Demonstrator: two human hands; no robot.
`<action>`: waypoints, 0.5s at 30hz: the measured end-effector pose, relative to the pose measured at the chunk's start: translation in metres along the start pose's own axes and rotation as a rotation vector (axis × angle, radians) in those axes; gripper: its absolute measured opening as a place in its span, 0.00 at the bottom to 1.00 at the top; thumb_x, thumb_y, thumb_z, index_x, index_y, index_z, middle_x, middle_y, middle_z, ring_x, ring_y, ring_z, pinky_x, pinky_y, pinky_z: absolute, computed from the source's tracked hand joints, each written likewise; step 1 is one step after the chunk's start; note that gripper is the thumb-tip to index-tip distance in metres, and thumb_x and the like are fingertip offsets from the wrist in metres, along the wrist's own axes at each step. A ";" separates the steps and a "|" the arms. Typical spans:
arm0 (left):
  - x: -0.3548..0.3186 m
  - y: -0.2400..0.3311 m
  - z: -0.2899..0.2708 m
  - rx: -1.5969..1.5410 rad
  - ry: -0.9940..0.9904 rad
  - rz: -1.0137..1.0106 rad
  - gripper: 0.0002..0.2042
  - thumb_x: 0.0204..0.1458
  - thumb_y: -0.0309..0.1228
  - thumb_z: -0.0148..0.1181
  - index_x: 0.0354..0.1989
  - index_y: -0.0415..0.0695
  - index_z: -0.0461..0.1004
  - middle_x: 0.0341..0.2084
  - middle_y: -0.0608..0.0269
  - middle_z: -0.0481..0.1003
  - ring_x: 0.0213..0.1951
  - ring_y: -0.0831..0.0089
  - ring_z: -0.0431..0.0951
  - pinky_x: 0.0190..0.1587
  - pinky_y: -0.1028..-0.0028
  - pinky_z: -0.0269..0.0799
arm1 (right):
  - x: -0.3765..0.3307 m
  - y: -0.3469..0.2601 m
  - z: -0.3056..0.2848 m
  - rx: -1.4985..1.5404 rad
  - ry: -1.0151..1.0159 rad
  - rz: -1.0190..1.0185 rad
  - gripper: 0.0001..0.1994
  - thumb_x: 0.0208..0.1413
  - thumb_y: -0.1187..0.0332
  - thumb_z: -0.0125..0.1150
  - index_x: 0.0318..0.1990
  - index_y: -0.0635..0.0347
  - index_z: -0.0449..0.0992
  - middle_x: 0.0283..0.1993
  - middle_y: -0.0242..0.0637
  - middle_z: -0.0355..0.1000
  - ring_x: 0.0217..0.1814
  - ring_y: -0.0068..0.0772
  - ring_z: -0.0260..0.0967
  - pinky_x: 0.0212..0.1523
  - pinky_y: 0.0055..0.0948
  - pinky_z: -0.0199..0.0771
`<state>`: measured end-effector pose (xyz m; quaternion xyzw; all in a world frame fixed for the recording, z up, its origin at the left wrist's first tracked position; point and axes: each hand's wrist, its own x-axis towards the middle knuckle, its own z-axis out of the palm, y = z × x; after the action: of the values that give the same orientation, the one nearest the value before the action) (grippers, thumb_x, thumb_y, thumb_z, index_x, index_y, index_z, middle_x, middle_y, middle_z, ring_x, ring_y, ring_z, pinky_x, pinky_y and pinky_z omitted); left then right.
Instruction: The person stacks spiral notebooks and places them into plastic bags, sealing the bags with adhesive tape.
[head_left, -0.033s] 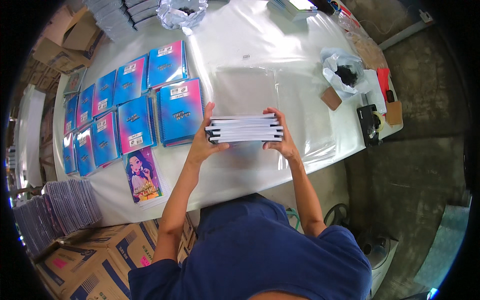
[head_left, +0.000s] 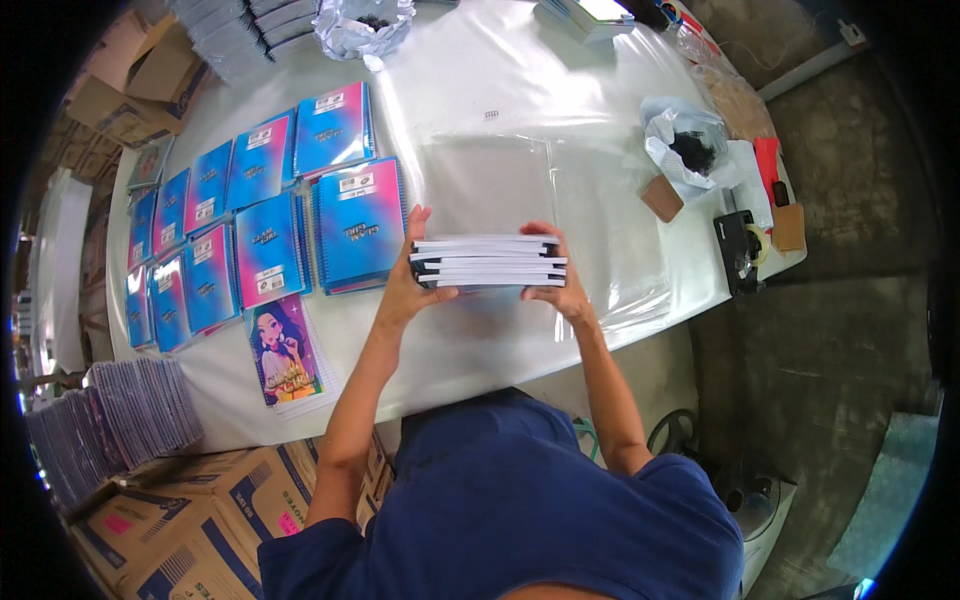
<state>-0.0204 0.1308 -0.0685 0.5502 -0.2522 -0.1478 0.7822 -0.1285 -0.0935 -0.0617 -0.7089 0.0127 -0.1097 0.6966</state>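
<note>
Between my two hands is a stack of several notebooks (head_left: 490, 262), white page edges facing up toward me, dark bindings at the ends. My left hand (head_left: 408, 282) grips the left end, its thumb along the near side. At the right end, my right hand (head_left: 556, 280) holds on the same way. Both sets of fingers are closed round the stack. Beneath and beyond it lies a clear plastic sheet or bag (head_left: 487, 185) on the white-covered table (head_left: 590, 90). The notebooks' covers are hidden from view.
Left of my hands lie rows of blue-and-pink spiral notebooks (head_left: 360, 225). Nearer is a notebook with a cartoon figure (head_left: 285, 350). More notebook stacks (head_left: 135, 415) stand far left, above cardboard boxes (head_left: 190, 520). On the right are a bag of black bits (head_left: 690, 150) and a tape dispenser (head_left: 738, 250).
</note>
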 end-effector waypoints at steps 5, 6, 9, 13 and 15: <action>-0.001 -0.015 0.022 0.018 0.063 -0.061 0.56 0.25 0.29 0.80 0.69 0.43 0.50 0.61 0.58 0.64 0.59 0.69 0.66 0.63 0.68 0.58 | 0.001 0.008 -0.001 -0.002 -0.008 0.154 0.43 0.31 0.66 0.81 0.57 0.55 0.60 0.53 0.34 0.64 0.58 0.32 0.60 0.59 0.33 0.59; 0.001 -0.020 0.012 0.061 0.025 -0.051 0.55 0.26 0.28 0.79 0.68 0.43 0.52 0.60 0.58 0.65 0.59 0.70 0.67 0.62 0.68 0.59 | 0.004 0.012 -0.009 -0.018 -0.068 0.154 0.43 0.32 0.66 0.81 0.58 0.55 0.59 0.53 0.34 0.64 0.58 0.32 0.60 0.59 0.33 0.59; -0.004 -0.013 -0.013 0.152 -0.053 -0.168 0.46 0.30 0.23 0.76 0.64 0.40 0.60 0.55 0.60 0.71 0.56 0.73 0.69 0.61 0.70 0.61 | 0.004 0.027 -0.019 -0.050 -0.154 0.187 0.42 0.34 0.67 0.80 0.58 0.56 0.58 0.53 0.34 0.63 0.58 0.31 0.60 0.59 0.33 0.60; -0.012 -0.018 -0.028 0.253 -0.033 -0.329 0.40 0.33 0.21 0.75 0.62 0.39 0.64 0.49 0.60 0.75 0.53 0.73 0.72 0.60 0.70 0.63 | 0.010 0.036 -0.023 -0.136 -0.206 0.133 0.41 0.36 0.68 0.79 0.57 0.58 0.57 0.51 0.36 0.64 0.57 0.33 0.60 0.59 0.34 0.61; -0.012 -0.017 -0.028 0.260 -0.024 -0.353 0.39 0.34 0.20 0.74 0.61 0.38 0.64 0.48 0.60 0.76 0.51 0.74 0.73 0.59 0.71 0.64 | 0.005 0.033 -0.021 -0.167 -0.178 0.161 0.41 0.35 0.67 0.79 0.56 0.59 0.57 0.51 0.38 0.63 0.56 0.35 0.61 0.58 0.34 0.62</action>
<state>-0.0140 0.1527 -0.0949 0.6802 -0.1783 -0.2553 0.6636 -0.1224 -0.1157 -0.0937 -0.7680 0.0168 0.0112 0.6401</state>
